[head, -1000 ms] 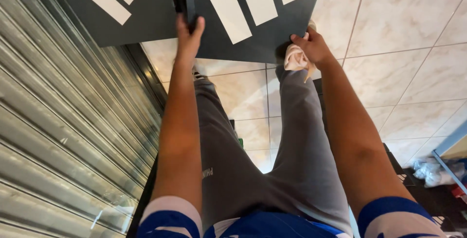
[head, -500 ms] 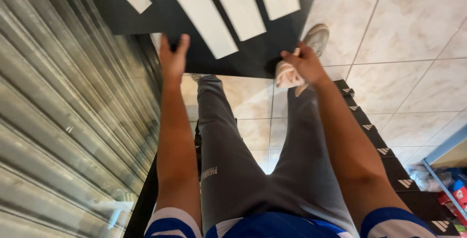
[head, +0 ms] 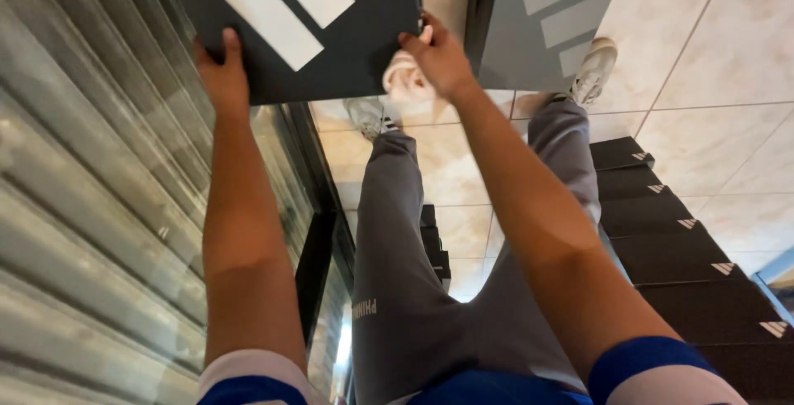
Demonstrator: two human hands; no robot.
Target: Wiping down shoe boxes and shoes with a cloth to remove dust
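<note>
Both hands, left [head: 222, 81] and right [head: 440, 62], clamped a stiff, light-looking box [head: 318, 37] by its lower corners, right also pinching a cloth [head: 405, 82].

The shiny cream tiled floor [head: 728, 57] is carrying a row of flat black boxes [head: 662, 231] lying side by side on the right. Two grey sneakers [head: 594, 70] are standing on it too.
</note>
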